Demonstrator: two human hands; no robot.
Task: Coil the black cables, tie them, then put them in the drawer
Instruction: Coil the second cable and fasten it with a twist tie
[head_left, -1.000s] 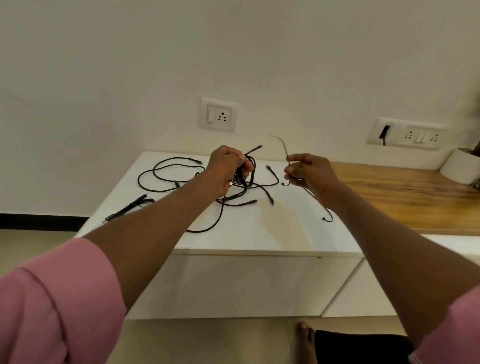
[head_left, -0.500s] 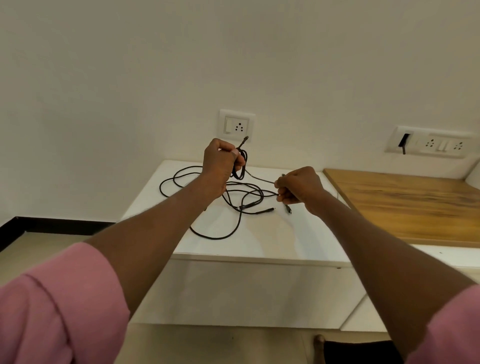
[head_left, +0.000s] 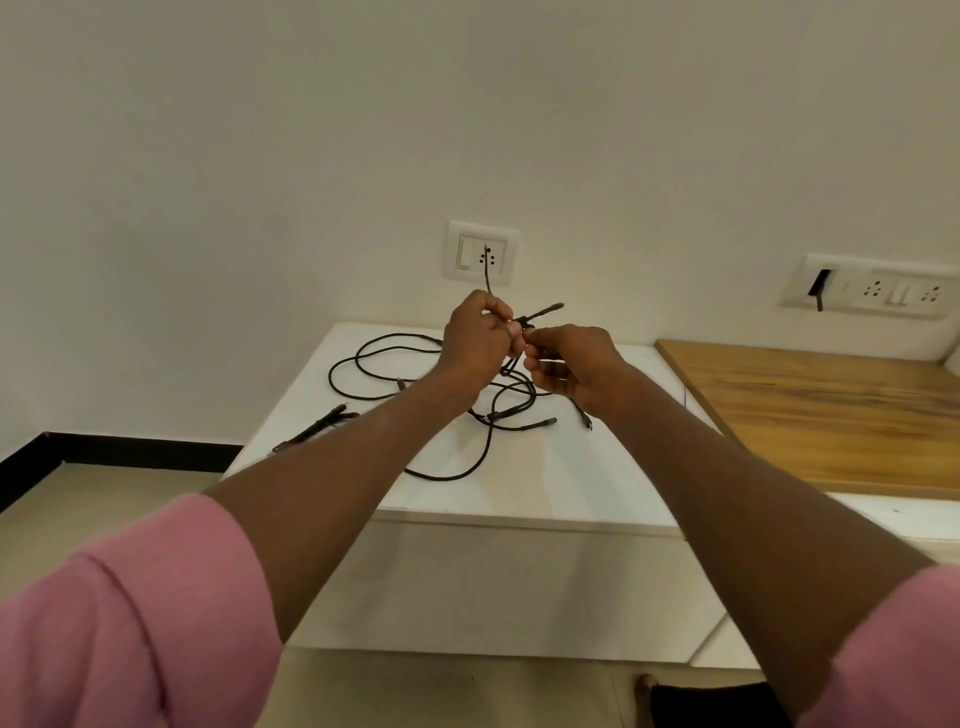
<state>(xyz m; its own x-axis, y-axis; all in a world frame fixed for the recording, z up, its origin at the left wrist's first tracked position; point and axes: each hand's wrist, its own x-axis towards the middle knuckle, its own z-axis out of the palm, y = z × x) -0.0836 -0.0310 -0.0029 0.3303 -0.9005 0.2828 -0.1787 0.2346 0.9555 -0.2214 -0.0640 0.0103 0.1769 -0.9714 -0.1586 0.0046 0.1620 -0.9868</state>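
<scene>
- Head view: the right hand (head_left: 566, 366) has closed in on the left hand (head_left: 475, 343); half a second ago they were well apart.
- Both hands' fingers pinch the black cables (head_left: 498, 410) raised above the white cabinet (head_left: 571, 483); the remaining loops lie on it.
- A cable end now sticks up over the wall socket (head_left: 483, 257).

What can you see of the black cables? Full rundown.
The black cables are thin and matte with small plug ends, mostly lying in loose, tangled loops on the white cabinet top. Part is lifted: the left hand grips a bunched section, one end poking upward, and the right hand pinches a strand beside it. Nothing looks tied.
</scene>
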